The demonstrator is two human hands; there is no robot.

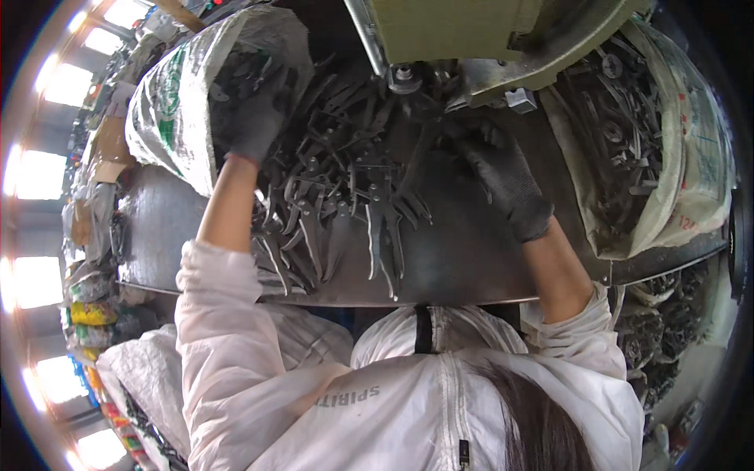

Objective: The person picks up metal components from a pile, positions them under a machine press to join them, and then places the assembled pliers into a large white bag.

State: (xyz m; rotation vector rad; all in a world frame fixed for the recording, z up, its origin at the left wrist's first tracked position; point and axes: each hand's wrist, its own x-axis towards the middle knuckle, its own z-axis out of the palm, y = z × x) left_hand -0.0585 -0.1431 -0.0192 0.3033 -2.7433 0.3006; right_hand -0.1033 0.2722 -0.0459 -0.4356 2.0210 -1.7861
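Observation:
Both hands wear dark gloves. My left hand (258, 124) reaches into the mouth of a white woven sack (174, 110) at the far left, among dark metal parts. Its fingers blend into the shadow, and what they touch cannot be made out. My right hand (503, 173) is over the table, right of centre, just below the press head. Its fingers are curled together near a dark metal piece, but whether they grip it is unclear. Between my hands lies a heap of plier-like metal hand tools (377, 212), their long handles pointing toward me.
An olive-green press (455, 31) overhangs the far middle of the dark metal table (463, 267), with a round steel fitting (404, 78) below it. At right stands another sack (683, 180) of metal parts. Bags and boxes (110, 141) are piled along the left.

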